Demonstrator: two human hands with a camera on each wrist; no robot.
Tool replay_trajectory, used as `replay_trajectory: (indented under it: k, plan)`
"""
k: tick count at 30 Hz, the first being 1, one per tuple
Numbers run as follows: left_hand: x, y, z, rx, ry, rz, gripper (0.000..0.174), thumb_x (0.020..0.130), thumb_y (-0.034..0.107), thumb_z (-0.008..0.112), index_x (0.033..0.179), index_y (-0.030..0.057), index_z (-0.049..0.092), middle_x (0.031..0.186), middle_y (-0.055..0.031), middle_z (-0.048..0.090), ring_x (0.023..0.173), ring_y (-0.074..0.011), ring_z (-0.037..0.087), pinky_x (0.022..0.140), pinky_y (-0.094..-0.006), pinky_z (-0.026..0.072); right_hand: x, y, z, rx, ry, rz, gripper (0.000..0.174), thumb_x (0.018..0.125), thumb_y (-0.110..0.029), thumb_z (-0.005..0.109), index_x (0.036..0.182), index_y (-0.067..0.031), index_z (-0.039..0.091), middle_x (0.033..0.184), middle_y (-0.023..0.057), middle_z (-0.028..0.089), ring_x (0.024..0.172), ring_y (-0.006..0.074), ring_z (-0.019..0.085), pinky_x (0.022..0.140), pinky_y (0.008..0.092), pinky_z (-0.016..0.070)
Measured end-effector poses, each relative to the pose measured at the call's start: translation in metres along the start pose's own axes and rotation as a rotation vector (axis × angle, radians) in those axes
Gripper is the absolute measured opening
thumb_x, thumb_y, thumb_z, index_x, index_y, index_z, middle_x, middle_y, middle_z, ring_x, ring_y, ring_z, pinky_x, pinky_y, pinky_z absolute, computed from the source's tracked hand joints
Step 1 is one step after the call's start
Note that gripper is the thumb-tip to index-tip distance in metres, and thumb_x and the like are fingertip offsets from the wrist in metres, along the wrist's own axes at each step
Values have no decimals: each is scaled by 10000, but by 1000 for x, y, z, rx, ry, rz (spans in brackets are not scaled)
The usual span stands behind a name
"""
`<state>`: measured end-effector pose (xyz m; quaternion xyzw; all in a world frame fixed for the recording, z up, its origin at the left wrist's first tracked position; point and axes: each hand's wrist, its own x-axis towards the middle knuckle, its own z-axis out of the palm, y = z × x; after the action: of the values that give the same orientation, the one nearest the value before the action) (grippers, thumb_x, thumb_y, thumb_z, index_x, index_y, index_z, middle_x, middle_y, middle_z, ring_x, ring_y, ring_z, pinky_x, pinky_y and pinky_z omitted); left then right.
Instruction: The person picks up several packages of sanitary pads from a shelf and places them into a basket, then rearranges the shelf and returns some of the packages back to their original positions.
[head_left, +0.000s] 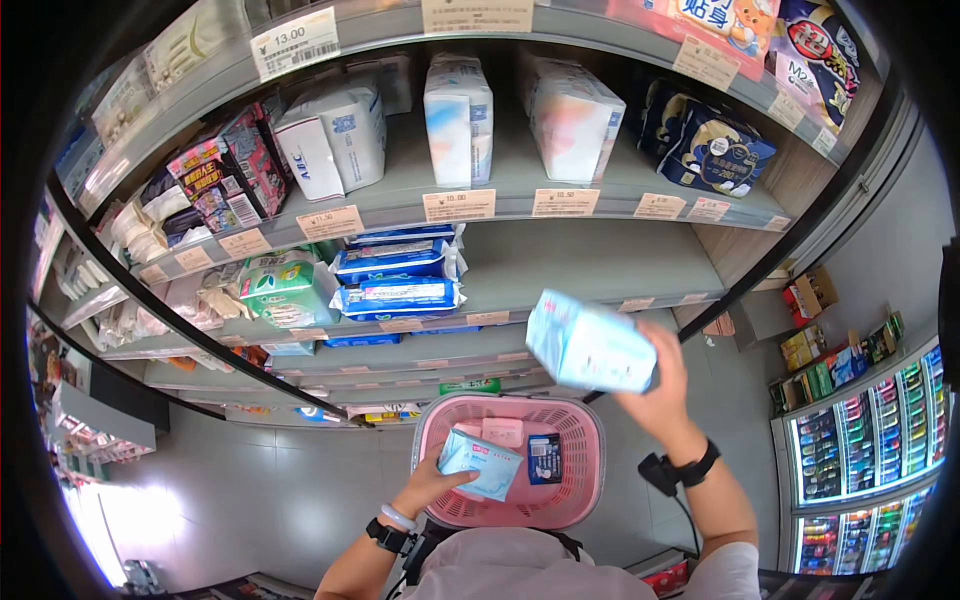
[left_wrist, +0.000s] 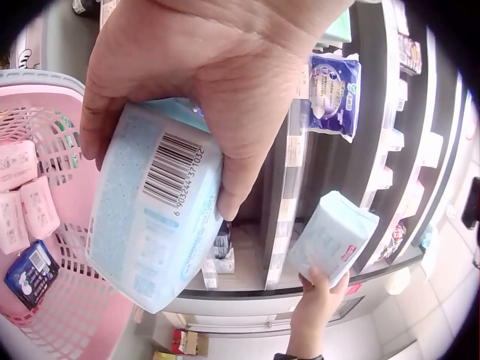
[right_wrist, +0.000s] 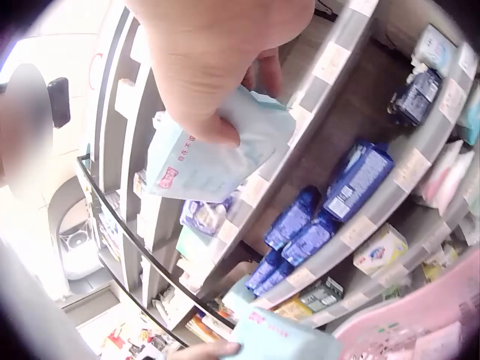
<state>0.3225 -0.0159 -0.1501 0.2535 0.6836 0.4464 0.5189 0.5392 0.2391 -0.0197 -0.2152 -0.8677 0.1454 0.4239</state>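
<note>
My left hand (head_left: pixel 428 484) grips a light-blue pack of sanitary pads (head_left: pixel 485 466) over the pink basket (head_left: pixel 597 462). In the left wrist view, the barcode side of that pack (left_wrist: pixel 150 217) faces the camera, with thumb and fingers on its opposite sides. On the right, my other hand (head_left: pixel 665 378) holds a similar light-blue pack (head_left: pixel 592 345), tilted and a little blurred, in front of the shelves. The right wrist view has the thumb lying across this pack (right_wrist: pixel 225 154). Inside the basket lie small pink packs (head_left: pixel 502 431) and a dark blue pack (head_left: pixel 545 458).
Shelves of pad packs curve across the front. Blue packs (head_left: pixel 395 295) are stacked beside a green pack (head_left: pixel 288 285). White packs (head_left: pixel 458 120) stand on the shelf above, and price tags line the edges. Far right are drinks coolers (head_left: pixel 868 430) and cartons (head_left: pixel 808 295).
</note>
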Motion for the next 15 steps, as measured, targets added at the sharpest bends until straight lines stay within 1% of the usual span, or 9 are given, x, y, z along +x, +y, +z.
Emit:
replay_trajectory:
  k: [3,5,6,7,9,10,11,13,15]
  plan:
    - [3,-14,-3,3,2,5,752,689,264,809,1269,-38,439,1133,-143,582,1042,-214,566,902,-314,456,48,-5,-1,39,-17,87,688,594,-88,775,1220,-23,496,1177,177,531,1079,335,537,897,380,451]
    - [1,-15,-4,-30,9,4,754,685,262,812,1268,-37,440,1134,-142,582,1046,-213,564,904,-316,455,76,-4,5,71,-36,59,698,608,-93,784,1239,-41,490,1174,165,529,1066,325,542,874,377,458]
    - [-1,-15,-4,-62,17,3,756,681,261,814,1267,-36,441,1136,-141,581,1049,-212,562,906,-319,455,87,-7,9,101,-69,127,680,621,-131,794,1228,-44,502,1156,154,540,1054,309,551,859,365,464]
    - [0,-22,-6,-63,19,1,756,681,261,814,1267,-36,441,1136,-141,581,1049,-212,562,906,-319,455,96,-7,15,103,-71,126,680,621,-131,794,1228,-44,502,1156,154,540,1054,309,551,859,365,464]
    - [4,-38,-10,-95,14,21,757,677,257,817,1266,-34,441,1123,-137,587,1031,-209,571,897,-318,460,111,-3,24,100,-163,206,656,631,-161,793,1213,-35,517,1130,147,550,1042,291,558,845,351,469]
    - [3,-42,-12,-95,14,21,757,677,257,817,1266,-34,441,1123,-137,587,1031,-209,571,897,-318,460,114,8,33,114,-147,152,671,637,-204,792,1223,-27,516,1120,167,578,1040,296,570,856,348,467]
    - [0,-42,-13,-85,32,4,758,676,255,818,1263,-39,440,1115,-138,590,1020,-209,576,892,-316,463,118,15,39,112,-147,153,671,637,-204,792,1223,-27,516,1120,167,578,1040,296,570,856,348,467]
    - [-4,-43,-16,-74,44,-12,758,675,254,818,1260,-45,439,1106,-139,593,1009,-209,582,887,-314,466,128,24,50,257,-262,236,718,632,-235,793,1250,-22,498,1127,196,597,1047,319,578,888,352,454]
    - [-7,-46,-18,-120,85,-19,772,669,247,820,1260,-61,431,1095,-142,597,994,-209,589,880,-310,469,135,28,56,240,-286,263,749,624,-260,794,1263,-17,488,1132,215,604,1055,337,579,915,349,439]
